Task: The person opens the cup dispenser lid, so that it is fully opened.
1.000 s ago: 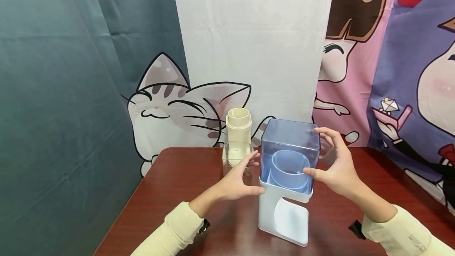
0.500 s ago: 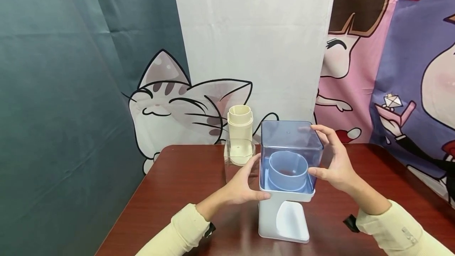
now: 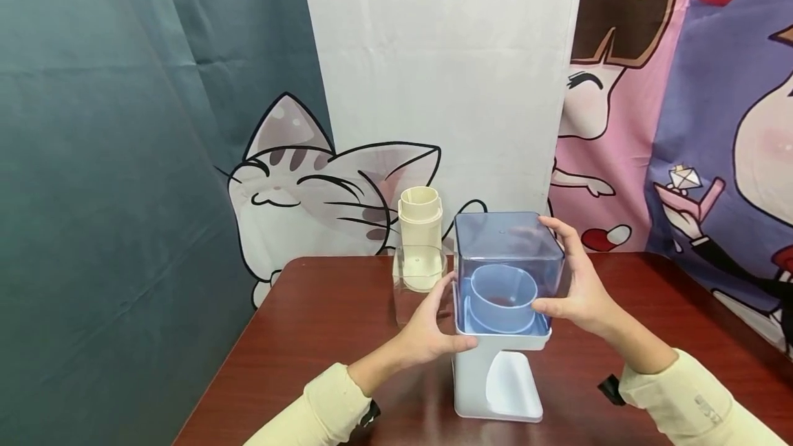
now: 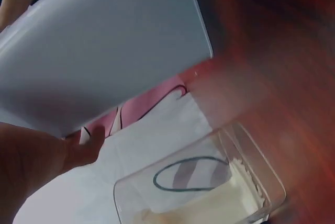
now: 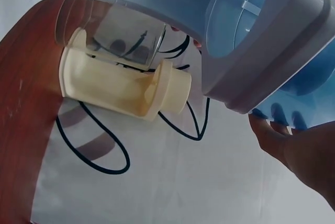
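Note:
A white dispenser stand [image 3: 473,380] with a rounded cutout in its front stands on the table, its base flat. Over its top sits a see-through blue box-shaped tank [image 3: 504,236], inside which a blue round cup [image 3: 503,294] shows. My left hand [image 3: 424,336] grips the left side where tank and stand meet, thumb on the white rim and fingers partly hidden behind. With my right hand [image 3: 576,294] I hold the tank's right side, fingers at its upper corner and thumb on the front. In the right wrist view, my right fingertips [image 5: 277,116] press the blue wall.
Behind and left stands a cream cylinder-topped stand [image 3: 421,229], with a clear box [image 3: 403,294] in front of it. The reddish-brown table [image 3: 328,315] reaches back to a printed cloth backdrop [image 3: 495,74].
The dispenser has turned slightly to face me more squarely. My left hand has moved right, bringing its thumb further onto the white rim. My right hand keeps its hold on the tank.

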{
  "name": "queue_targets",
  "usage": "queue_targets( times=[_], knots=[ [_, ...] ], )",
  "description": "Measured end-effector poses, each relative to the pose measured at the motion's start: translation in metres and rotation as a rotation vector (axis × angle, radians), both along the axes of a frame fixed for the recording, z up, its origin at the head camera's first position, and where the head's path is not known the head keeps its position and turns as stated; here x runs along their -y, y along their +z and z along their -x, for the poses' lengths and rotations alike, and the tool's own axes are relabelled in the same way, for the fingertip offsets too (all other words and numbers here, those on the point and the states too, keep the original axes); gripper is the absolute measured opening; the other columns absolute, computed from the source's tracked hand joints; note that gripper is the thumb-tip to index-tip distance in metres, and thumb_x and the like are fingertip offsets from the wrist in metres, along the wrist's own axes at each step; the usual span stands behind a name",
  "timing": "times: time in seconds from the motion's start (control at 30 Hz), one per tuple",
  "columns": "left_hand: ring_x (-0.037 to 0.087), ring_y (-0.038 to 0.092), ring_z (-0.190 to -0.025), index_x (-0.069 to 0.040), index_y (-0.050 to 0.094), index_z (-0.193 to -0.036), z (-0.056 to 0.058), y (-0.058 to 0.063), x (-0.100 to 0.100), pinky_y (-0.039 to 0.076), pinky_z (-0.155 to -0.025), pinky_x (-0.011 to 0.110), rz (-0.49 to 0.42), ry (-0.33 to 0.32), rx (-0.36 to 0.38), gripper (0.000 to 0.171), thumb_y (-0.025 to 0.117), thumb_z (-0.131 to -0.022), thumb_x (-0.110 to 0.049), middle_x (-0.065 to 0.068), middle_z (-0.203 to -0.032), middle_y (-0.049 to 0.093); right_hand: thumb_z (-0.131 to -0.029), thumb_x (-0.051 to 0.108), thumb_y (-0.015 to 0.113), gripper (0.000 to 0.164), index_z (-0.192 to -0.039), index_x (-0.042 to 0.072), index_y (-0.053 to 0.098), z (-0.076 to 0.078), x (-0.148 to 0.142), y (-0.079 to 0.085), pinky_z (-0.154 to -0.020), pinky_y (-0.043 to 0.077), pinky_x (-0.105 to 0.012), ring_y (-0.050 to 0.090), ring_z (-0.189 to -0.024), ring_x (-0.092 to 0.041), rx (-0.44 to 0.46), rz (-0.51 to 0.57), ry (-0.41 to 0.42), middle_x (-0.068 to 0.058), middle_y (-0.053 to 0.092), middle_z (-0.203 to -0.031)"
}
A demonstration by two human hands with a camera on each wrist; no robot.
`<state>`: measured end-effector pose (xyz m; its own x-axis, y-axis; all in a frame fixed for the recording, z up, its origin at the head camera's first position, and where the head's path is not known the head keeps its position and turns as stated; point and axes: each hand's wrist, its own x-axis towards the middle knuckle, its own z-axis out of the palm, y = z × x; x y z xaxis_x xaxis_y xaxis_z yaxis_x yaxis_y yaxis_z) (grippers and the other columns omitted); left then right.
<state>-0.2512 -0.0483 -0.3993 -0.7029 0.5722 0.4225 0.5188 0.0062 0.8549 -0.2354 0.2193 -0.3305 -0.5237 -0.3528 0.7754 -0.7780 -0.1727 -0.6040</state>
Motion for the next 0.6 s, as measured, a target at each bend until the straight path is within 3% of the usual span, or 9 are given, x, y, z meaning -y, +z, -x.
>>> queue_targets(
  times=[0.13, 0.37, 0.6],
  knots=[
    [0.018, 0.039, -0.137, -0.008, 0.018, -0.157, -0.004, 0.001, -0.004, 0.036, -0.109, 0.035, -0.015, 0.025, 0.014, 0.113, 0.084, -0.074, -0.046, 0.01, -0.151, 0.04, -0.056, -0.017, 0.074, 0.111, -0.152, 0.003, 0.022, -0.002, -0.001, -0.001, -0.088, 0.052, -0.027, 0.049, -0.118, -0.021, 0.025, -0.03, -0.067, -0.011, 0.043, -0.143],
    [0.015, 0.057, -0.114, -0.003, 0.018, -0.155, -0.008, 0.002, -0.011, 0.048, -0.099, 0.032, -0.11, 0.023, 0.104, 0.107, 0.085, -0.072, -0.005, 0.012, -0.142, 0.046, -0.055, -0.017, 0.074, 0.115, -0.153, 0.005, 0.019, -0.002, -0.002, -0.001, -0.087, 0.052, -0.027, 0.047, -0.119, -0.021, 0.006, -0.064, -0.08, -0.01, 0.042, -0.144],
    [0.013, 0.058, -0.112, -0.002, 0.02, -0.155, -0.009, 0.002, -0.014, 0.048, -0.097, 0.03, -0.118, 0.049, 0.107, 0.106, 0.084, -0.071, 0.001, 0.012, -0.14, 0.047, -0.051, -0.016, 0.078, 0.121, -0.153, 0.0, 0.015, 0.0, -0.001, -0.003, -0.09, 0.05, -0.026, 0.046, -0.122, -0.022, -0.049, -0.068, -0.085, -0.011, 0.042, -0.145]
  ],
)
